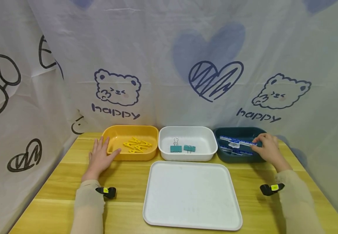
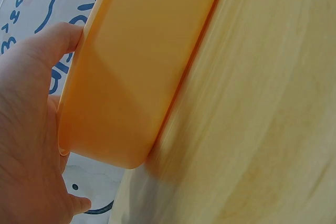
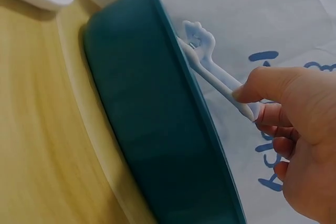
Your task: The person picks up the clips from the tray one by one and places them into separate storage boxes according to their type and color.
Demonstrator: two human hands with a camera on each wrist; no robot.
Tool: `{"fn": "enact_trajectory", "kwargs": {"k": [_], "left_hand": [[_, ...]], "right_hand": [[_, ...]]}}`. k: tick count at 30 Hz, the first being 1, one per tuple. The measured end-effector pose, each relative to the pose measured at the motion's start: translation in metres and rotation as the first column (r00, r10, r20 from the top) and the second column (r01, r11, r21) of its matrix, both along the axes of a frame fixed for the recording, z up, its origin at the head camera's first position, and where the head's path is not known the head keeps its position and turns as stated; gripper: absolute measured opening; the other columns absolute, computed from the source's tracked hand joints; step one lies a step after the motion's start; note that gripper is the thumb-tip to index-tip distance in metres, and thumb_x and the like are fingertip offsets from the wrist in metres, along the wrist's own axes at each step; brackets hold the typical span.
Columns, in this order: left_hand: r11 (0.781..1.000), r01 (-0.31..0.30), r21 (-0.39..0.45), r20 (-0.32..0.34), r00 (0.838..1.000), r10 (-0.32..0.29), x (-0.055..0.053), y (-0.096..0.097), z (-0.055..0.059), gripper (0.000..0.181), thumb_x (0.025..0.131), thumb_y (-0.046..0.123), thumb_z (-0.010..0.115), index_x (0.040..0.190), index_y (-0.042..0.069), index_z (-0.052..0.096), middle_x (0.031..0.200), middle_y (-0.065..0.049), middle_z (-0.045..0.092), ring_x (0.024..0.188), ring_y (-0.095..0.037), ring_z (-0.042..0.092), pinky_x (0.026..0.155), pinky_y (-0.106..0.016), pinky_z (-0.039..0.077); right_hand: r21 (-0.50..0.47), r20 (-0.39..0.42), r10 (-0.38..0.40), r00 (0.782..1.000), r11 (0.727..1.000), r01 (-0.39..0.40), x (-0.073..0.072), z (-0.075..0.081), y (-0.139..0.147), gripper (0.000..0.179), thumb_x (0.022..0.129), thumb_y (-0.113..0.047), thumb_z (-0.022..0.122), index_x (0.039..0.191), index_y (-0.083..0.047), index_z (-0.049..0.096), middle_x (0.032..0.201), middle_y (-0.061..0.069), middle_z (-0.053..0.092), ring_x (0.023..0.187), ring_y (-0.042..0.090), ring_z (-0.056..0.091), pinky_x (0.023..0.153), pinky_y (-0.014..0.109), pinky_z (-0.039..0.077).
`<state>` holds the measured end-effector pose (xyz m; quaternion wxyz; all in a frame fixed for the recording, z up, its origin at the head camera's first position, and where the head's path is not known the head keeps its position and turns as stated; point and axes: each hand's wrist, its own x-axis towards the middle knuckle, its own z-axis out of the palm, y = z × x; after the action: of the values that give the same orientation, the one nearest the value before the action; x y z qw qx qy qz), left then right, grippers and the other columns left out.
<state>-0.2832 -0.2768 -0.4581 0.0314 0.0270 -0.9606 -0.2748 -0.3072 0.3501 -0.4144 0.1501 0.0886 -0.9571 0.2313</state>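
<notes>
My right hand [image 1: 269, 149] pinches one end of a long blue-and-white clip [image 1: 235, 140] between thumb and fingers, above the dark teal bin [image 1: 230, 158]. In the right wrist view the pale back of this long clip [image 3: 218, 74] slants up past the bin's rim. Another long clip [image 1: 242, 152] lies inside the same bin. At the left corner of the yellow bin [image 1: 139, 156], my left hand [image 1: 99, 158] rests with spread fingers and the thumb at the front rim. Several yellow clothespins [image 1: 138, 145] lie in that bin.
Between the two coloured bins stands a white bin [image 1: 187, 157] with teal binder clips [image 1: 176, 148] in it. A flat white tray [image 1: 190, 195] lies in front of the bins on the wooden table [image 1: 125, 185]. A printed curtain [image 1: 163, 65] hangs right behind.
</notes>
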Motion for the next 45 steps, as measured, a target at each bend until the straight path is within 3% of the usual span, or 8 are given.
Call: {"fn": "enact_trajectory", "kwargs": {"k": [27,36,45], "left_hand": [[1.000,-0.002,0.001,0.002,1.000,0.002,-0.002,0.001,0.000,0.095,0.092,0.068,0.044,0.157,0.007,0.010,0.164,-0.021,-0.004,0.150,-0.043,-0.014,0.109,-0.078,0.000],[1.000,-0.009,-0.008,0.006,1.000,0.009,0.000,-0.001,0.000,0.095,0.092,0.068,0.043,0.157,0.007,0.010,0.164,-0.021,-0.005,0.150,-0.044,-0.012,0.108,-0.078,0.000],[1.000,-0.007,-0.001,0.014,1.000,0.007,-0.001,0.001,0.001,0.095,0.092,0.068,0.043,0.157,0.007,0.009,0.164,-0.021,-0.005,0.150,-0.043,-0.015,0.109,-0.078,-0.001]], "right_hand": [[0.116,0.190,-0.021,0.982,0.993,-0.001,-0.034,-0.009,0.026,0.022,0.088,-0.016,0.064,0.092,0.005,0.062,0.119,0.034,0.044,0.108,0.052,0.030,0.090,0.064,0.023],[0.262,0.274,-0.010,0.962,0.963,-0.064,-0.049,-0.009,0.034,0.016,0.088,-0.019,0.066,0.088,-0.003,0.068,0.122,0.033,0.047,0.109,0.054,0.035,0.083,0.065,0.032],[0.278,0.323,-0.010,0.946,0.957,-0.084,-0.055,-0.013,0.033,0.013,0.087,-0.016,0.067,0.084,-0.004,0.069,0.119,0.030,0.050,0.113,0.054,0.034,0.087,0.066,0.028]]}}
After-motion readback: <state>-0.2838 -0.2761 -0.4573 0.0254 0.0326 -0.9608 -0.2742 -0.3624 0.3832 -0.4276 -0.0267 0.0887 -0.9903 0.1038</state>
